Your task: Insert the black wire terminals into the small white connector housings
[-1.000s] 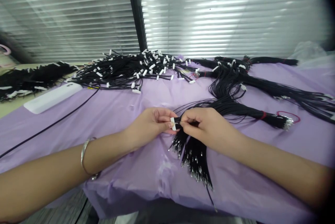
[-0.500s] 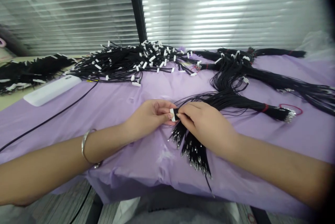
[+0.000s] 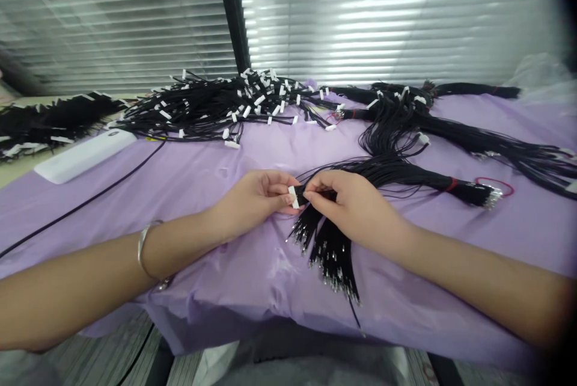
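Between the fingers and thumb of my left hand (image 3: 261, 195) is a small white connector (image 3: 293, 196), with black wires running from its right side. My right hand (image 3: 345, 196) pinches at those wires close to the connector; exactly what its fingertips hold is too small to see. Below my right hand, loose black wires (image 3: 336, 254) fan out towards the table's front edge, their ends tipped with shiny metal terminals. They belong to a wire bundle (image 3: 419, 175) that stretches right to a red tie and more bare metal ends.
A large heap of black wires with white connectors (image 3: 211, 100) lies along the back by the blinds. More wire bundles (image 3: 469, 133) are at the right. A white oblong device (image 3: 85, 156) and a black cable (image 3: 90, 199) lie left on the purple cloth (image 3: 216, 302).
The fingers of my right hand have shifted slightly at the wires beside the connector, opening a bit from the palm. My left hand keeps its hold on the connector.
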`<state>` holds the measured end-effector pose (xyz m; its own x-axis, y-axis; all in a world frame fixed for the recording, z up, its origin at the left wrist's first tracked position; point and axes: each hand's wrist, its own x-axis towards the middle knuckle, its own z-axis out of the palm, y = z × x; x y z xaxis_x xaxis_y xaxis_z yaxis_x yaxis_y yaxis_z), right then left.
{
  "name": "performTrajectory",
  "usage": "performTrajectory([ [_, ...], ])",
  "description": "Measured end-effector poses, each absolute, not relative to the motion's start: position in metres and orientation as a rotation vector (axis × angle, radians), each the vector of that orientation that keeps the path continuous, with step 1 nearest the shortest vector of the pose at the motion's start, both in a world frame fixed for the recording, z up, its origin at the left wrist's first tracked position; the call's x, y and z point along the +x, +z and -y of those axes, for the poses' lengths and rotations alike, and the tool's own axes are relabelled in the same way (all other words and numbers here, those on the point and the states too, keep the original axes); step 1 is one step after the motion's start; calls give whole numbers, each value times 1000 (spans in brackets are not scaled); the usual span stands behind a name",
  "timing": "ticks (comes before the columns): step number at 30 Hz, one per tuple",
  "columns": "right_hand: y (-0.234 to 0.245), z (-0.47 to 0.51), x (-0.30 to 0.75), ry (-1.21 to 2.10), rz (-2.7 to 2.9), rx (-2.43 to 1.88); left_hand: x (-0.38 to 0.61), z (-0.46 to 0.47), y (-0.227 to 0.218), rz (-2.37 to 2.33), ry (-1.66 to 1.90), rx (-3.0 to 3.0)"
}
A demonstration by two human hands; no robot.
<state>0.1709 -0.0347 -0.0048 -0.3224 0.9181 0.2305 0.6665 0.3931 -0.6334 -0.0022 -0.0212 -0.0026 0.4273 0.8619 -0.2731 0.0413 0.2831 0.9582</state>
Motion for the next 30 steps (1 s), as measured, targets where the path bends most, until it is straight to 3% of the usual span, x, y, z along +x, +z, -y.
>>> performTrajectory([
  [18,-8,34,167,556,2141,-1305,-5,19,-4,-983,699,1147],
  [25,6,39,187,-173,2439,-1055,-6,14,0,-978,798,1036],
  [30,5,36,191,-194,2653,-1106,-5,10,3,-957,830,965],
])
